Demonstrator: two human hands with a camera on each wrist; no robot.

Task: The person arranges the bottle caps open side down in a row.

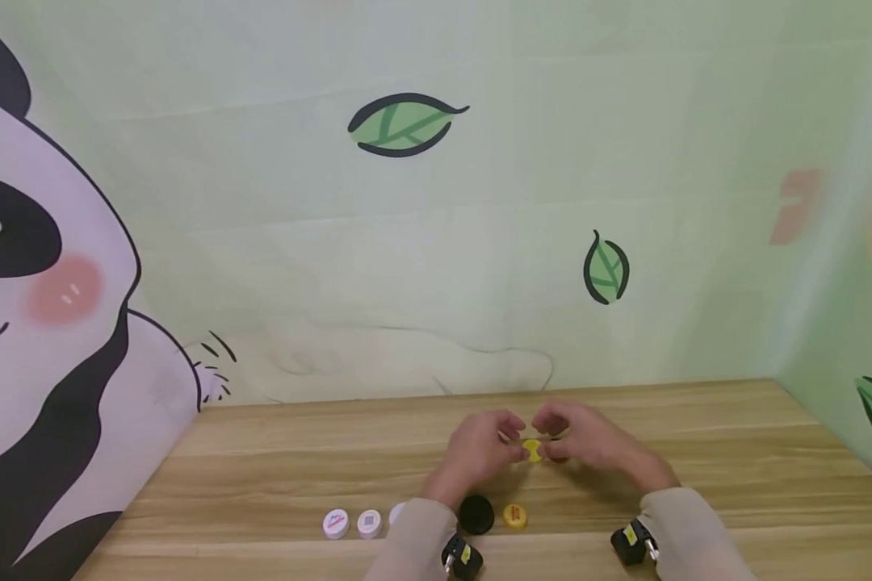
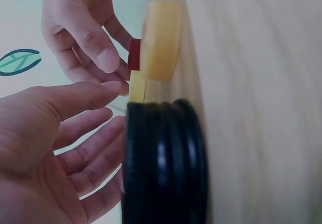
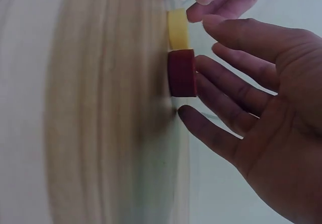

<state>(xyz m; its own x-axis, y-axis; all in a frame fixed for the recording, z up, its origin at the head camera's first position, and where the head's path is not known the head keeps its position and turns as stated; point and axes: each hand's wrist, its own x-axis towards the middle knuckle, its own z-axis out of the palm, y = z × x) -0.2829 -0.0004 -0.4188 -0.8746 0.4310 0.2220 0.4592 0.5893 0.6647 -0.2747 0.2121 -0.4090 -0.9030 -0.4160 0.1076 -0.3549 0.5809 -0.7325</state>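
Note:
A yellow cap (image 1: pixel 532 450) and a dark red cap (image 1: pixel 558 459) lie side by side on the table, between my two hands. My left hand (image 1: pixel 482 446) is at the yellow cap's left, thumb tip close to it and fingers loosely bent. From the other side, my right hand (image 1: pixel 589 440) reaches over the red cap (image 3: pixel 182 73) and partly hides it in the head view. The right wrist view shows that hand's fingers spread beside the red cap, with the yellow cap (image 3: pixel 178 28) just beyond. Neither hand visibly grips a cap.
Nearer the person, a black lid (image 1: pixel 475 515) and a yellow-orange bottle cap (image 1: pixel 515 516) lie beside the left forearm. Left of that sleeve are white caps (image 1: pixel 336 524), one partly covered. The wooden table (image 1: pixel 283 452) meets a printed wall (image 1: pixel 480 242) at its far edge.

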